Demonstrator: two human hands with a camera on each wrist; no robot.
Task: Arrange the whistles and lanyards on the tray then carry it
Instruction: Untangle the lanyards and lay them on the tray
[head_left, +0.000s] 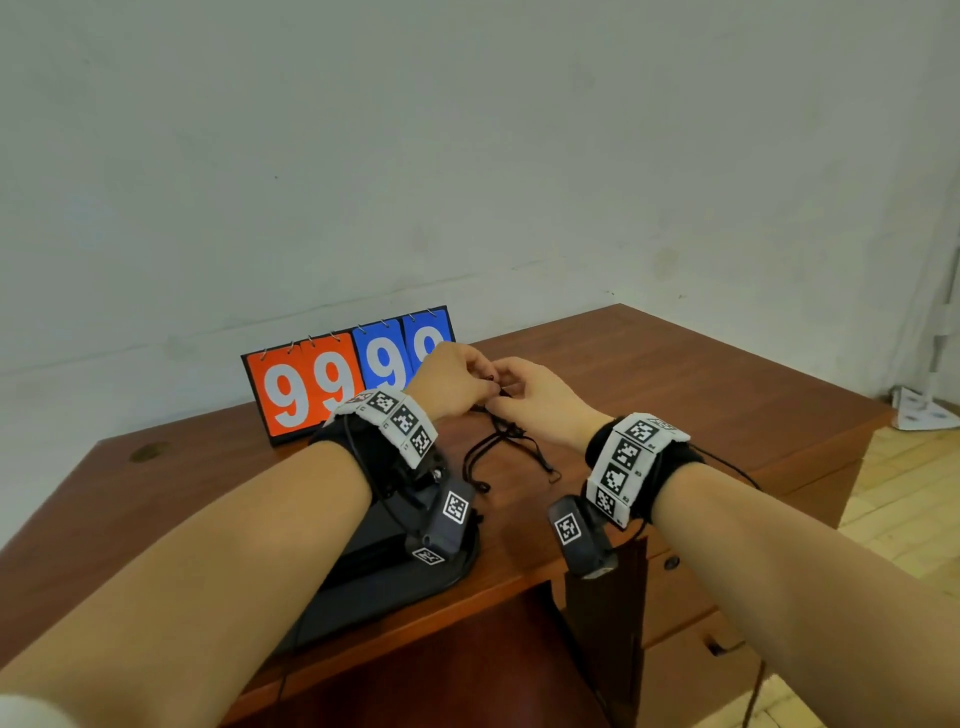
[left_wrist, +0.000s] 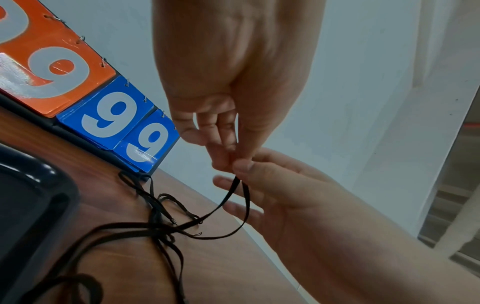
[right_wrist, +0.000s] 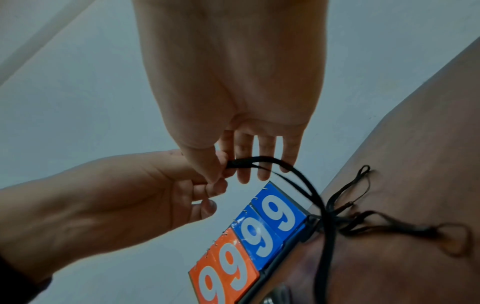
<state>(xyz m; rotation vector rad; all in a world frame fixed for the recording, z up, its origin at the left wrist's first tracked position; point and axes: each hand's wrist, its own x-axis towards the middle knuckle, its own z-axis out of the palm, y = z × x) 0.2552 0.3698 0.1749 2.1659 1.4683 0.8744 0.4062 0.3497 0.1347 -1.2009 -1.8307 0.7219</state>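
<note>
Both hands are raised together above the far part of the table (head_left: 675, 374), just in front of the scoreboard (head_left: 311, 384). From the head view, the left hand (head_left: 452, 382) and right hand (head_left: 535, 397) meet fingertip to fingertip, and what passes between them is too small to read there. The wrist views settle it. In the left wrist view, the left thumb and fingers pinch a black lanyard (left_wrist: 233, 195) at the top, with the right hand (left_wrist: 280, 185) just beside, thumb pressed to the same strand. The right wrist view shows the right thumb and forefinger nipping the cord's doubled end (right_wrist: 249, 162), the other three fingers straight; the left hand (right_wrist: 130, 197) is curled alongside, touching.

The cord runs down from the hands to a tangle of lanyards (head_left: 498, 447) lying on the table, between the forearms. The head view shows loops trailing toward the near edge.

A dark tray (head_left: 374, 587) sits on the table under the left forearm; its rim (left_wrist: 46, 185) appears in the left wrist view, near the tangle. No cord lies in its visible part. Whistles cannot be made out.
</note>
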